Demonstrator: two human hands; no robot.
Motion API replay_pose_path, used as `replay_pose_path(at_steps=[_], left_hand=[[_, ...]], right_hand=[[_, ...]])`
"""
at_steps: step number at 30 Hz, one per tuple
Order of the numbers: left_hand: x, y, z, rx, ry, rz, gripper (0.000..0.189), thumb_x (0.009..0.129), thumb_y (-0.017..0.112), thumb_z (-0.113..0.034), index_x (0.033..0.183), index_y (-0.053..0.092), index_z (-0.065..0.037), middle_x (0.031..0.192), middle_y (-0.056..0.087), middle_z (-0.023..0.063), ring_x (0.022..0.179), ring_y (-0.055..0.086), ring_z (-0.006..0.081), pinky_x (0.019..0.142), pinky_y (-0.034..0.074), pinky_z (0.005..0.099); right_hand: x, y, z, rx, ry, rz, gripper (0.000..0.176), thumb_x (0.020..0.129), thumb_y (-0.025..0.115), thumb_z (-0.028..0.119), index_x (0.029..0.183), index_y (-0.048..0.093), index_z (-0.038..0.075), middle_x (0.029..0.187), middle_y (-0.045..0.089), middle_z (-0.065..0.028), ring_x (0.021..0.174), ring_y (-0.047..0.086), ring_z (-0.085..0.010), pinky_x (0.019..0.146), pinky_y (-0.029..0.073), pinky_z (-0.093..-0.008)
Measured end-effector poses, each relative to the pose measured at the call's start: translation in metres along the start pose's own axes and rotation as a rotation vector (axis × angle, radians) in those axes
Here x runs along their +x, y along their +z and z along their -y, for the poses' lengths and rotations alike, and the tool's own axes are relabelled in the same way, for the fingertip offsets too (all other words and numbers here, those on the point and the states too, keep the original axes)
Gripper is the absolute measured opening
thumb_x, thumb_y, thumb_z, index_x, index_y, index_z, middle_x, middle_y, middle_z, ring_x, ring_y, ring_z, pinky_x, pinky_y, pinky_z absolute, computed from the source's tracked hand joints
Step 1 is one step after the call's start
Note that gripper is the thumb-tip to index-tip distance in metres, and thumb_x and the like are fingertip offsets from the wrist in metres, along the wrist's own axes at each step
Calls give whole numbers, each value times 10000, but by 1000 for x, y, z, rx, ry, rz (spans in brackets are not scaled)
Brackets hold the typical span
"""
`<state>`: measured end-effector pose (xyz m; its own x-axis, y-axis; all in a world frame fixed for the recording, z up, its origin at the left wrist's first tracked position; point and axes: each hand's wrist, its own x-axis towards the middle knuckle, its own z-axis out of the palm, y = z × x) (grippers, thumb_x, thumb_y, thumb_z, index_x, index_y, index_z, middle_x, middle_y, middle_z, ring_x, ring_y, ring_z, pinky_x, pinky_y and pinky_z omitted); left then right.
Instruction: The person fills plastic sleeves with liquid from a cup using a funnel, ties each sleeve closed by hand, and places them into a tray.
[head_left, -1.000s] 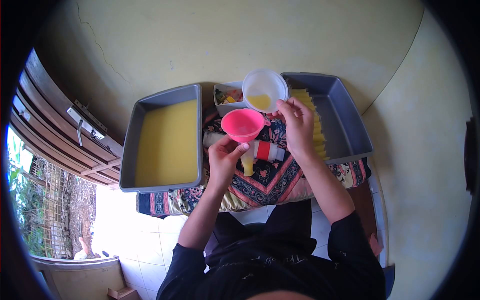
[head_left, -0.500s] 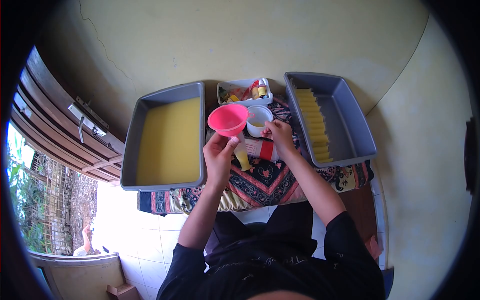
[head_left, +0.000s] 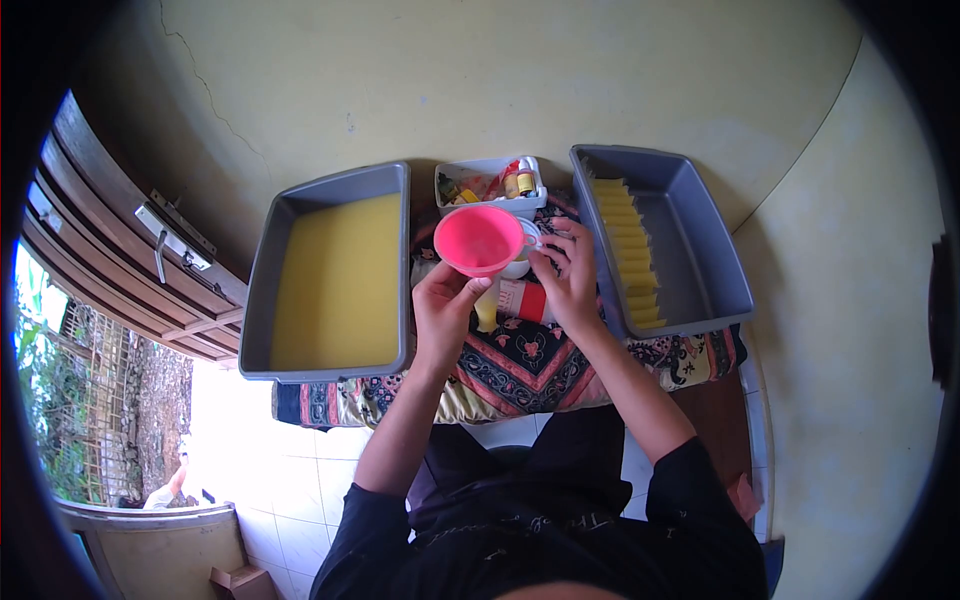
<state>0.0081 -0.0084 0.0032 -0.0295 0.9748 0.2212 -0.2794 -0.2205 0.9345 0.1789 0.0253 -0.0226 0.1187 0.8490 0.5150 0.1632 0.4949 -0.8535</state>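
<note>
My left hand is closed around the lower part of a pink funnel, whose wide mouth faces up. Below the funnel hangs a slim clear plastic bag with yellow liquid in it; its upper part is hidden by my fingers. My right hand is raised just right of the funnel, fingers apart and nothing in them. Behind the funnel stands a white cup, mostly covered from view.
A grey tub of yellow liquid stands at left. At right, another grey tub holds a row of filled yellow bags. Between them are a white basket of small bottles, a red-and-white packet and a patterned cloth.
My right hand has let go of the white cup and its fingers have spread. The funnel and bag in my left hand have shifted slightly right, now covering more of the cup.
</note>
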Motion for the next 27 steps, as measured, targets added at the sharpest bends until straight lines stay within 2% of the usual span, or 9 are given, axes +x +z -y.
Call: replay_pose_path(at_steps=[1,4,8,11,16,18,22,23,27], left_hand=[[1,1,1,7,19,30,268,836,671,10,1092,602,53,1016,666,81,913,604,108,840,476,252],[1,3,3,24,34,77,259,832,674,11,1078,604,56,993,668,80,909,609,110,838,480,249],[1,11,-3,29,36,87,237,836,672,7,1056,604,63,966,668,77,895,613,105,814,490,248],[4,7,2,27,6,43,203,838,673,-1,1025,617,54,950,671,79,862,620,106,787,497,247],[5,0,9,15,-17,-27,126,854,668,-39,952,636,35,859,680,74,792,632,113,763,494,235],[4,0,7,32,-37,-51,118,858,665,-44,941,639,35,852,679,73,787,632,113,752,495,234],[6,2,7,52,-11,-49,95,861,663,-48,918,649,27,832,678,66,777,627,102,727,486,223],[7,3,7,44,0,-47,88,859,664,-46,912,654,23,830,676,63,774,623,96,719,482,220],[8,2,8,33,-12,-63,83,849,675,-43,902,662,20,825,672,52,768,609,87,714,478,219]], right_hand=[[0,0,19,321,-48,47,523,809,725,172,1208,442,-15,1310,393,-161,1146,507,-232,957,452,-380],[2,-4,55,293,-294,178,487,840,664,73,1260,429,-4,1400,297,-163,1175,500,-253,969,452,-390],[10,-10,59,84,-333,283,265,852,648,34,1073,527,-50,1346,367,-182,1175,504,-244,981,460,-377],[12,-9,53,103,-342,158,196,842,678,86,949,578,-44,1267,437,-173,1116,556,-254,925,503,-344],[18,-3,42,295,-325,21,177,853,660,50,929,551,-66,1226,442,-160,1081,563,-222,924,504,-343],[22,-1,26,203,-285,-68,174,842,673,47,915,549,-52,1212,460,-156,1062,564,-198,877,513,-315],[31,1,-22,-288,-343,-42,223,793,718,115,894,558,-1,1112,532,-184,1001,577,-307,835,467,-382],[28,0,-28,-319,-323,-8,219,780,710,137,869,561,4,1098,536,-199,1013,553,-361,887,433,-418],[23,1,-48,-337,-200,109,165,757,675,102,844,564,17,1097,536,-195,1028,539,-351,907,429,-413]])
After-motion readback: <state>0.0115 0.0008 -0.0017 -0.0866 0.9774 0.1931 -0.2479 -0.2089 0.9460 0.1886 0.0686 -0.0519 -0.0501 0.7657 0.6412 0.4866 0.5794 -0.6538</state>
